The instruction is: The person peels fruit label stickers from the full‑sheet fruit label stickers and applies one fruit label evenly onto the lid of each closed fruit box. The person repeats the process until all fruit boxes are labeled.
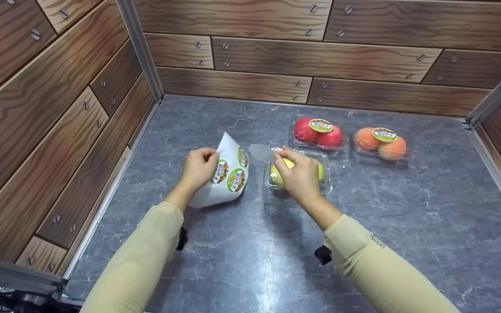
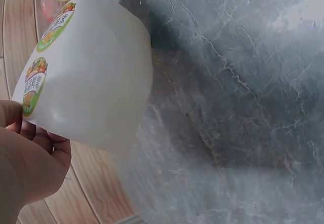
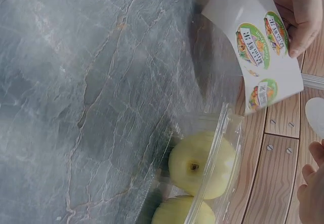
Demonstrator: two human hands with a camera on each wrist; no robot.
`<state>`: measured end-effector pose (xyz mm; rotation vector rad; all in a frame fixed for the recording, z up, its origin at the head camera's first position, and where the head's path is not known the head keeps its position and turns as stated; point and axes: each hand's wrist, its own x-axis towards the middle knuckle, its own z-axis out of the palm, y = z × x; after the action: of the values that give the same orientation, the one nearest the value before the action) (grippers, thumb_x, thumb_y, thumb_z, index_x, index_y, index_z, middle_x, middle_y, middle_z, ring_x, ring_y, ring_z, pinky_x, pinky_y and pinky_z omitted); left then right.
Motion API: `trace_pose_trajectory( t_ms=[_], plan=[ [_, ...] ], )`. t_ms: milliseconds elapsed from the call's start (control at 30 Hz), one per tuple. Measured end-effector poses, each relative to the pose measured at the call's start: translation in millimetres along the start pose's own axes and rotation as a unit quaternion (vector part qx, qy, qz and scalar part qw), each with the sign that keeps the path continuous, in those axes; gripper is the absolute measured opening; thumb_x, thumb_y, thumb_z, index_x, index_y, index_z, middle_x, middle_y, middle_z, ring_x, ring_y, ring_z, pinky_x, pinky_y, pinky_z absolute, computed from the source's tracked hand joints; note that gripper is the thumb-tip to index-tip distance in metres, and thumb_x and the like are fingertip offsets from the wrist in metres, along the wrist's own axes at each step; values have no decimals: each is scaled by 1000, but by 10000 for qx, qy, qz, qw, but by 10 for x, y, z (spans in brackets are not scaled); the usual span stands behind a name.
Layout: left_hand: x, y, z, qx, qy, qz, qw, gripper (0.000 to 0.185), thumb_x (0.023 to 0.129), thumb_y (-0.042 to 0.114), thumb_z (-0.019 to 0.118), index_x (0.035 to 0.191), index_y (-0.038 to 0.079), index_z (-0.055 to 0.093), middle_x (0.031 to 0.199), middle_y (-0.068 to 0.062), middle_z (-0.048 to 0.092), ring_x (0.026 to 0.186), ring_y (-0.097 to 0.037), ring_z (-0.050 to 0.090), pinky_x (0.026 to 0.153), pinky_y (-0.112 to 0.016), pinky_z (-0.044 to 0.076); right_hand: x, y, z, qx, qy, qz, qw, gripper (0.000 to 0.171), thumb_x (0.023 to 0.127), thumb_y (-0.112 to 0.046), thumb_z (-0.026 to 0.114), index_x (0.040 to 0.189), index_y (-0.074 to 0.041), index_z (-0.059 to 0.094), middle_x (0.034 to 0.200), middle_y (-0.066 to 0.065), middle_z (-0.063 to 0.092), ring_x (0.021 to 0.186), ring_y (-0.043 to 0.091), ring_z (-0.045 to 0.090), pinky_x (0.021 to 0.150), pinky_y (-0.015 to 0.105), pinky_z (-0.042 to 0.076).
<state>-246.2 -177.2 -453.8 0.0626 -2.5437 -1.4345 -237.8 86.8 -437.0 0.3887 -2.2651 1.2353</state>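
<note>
My left hand (image 1: 200, 167) pinches the edge of a curled white sticker sheet (image 1: 207, 194), which carries several oval fruit labels (image 1: 236, 180). Between thumb and fingers, my right hand (image 1: 300, 174) pinches one peeled oval sticker (image 1: 261, 152), its pale back facing the head camera. Below the right hand stands a clear plastic box of yellow-green fruit (image 3: 202, 163), partly hidden by that hand in the head view. In the right wrist view the sticker sheet (image 3: 273, 67) hangs bent from the left hand, and the peeled sticker (image 3: 316, 115) shows at the right edge.
Behind the near box stands a clear box of red fruit (image 1: 318, 132) with an oval label on its lid. To its right is a labelled box of orange-pink fruit (image 1: 380, 142). Wood-patterned walls (image 1: 250, 52) enclose the grey marbled table (image 1: 407, 226) at the back and sides.
</note>
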Motion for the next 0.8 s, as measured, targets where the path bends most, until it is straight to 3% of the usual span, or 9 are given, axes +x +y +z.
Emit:
trace_pose_trajectory(
  t_ms=[333, 533, 800],
  plan=[
    [132, -190, 13, -158, 208, -1029, 9943, 28, 106, 16, 61, 116, -4, 77, 102, -16, 74, 90, -25, 65, 83, -35, 53, -9, 70, -56, -179, 140, -159, 9996, 7, 90, -9, 81, 96, -7, 85, 107, 16, 79, 104, 35, 77, 94, 50, 60],
    [193, -406, -4, -46, 473, -1386, 9892, 28, 105, 15, 60, 115, -6, 76, 109, -22, 74, 98, -32, 67, 92, -43, 54, -14, 113, -88, -184, 150, -159, 9996, 7, 90, -8, 80, 96, -7, 85, 107, 15, 80, 103, 35, 77, 93, 51, 60],
    [191, -562, -76, 286, 380, -1895, 9807, 33, 109, 18, 55, 120, -5, 74, 118, -22, 72, 103, -33, 66, 94, -44, 54, -16, 128, -137, -223, 109, -92, 9997, 8, 91, -9, 80, 97, -7, 85, 109, 14, 80, 106, 35, 77, 94, 51, 59]
  ],
)
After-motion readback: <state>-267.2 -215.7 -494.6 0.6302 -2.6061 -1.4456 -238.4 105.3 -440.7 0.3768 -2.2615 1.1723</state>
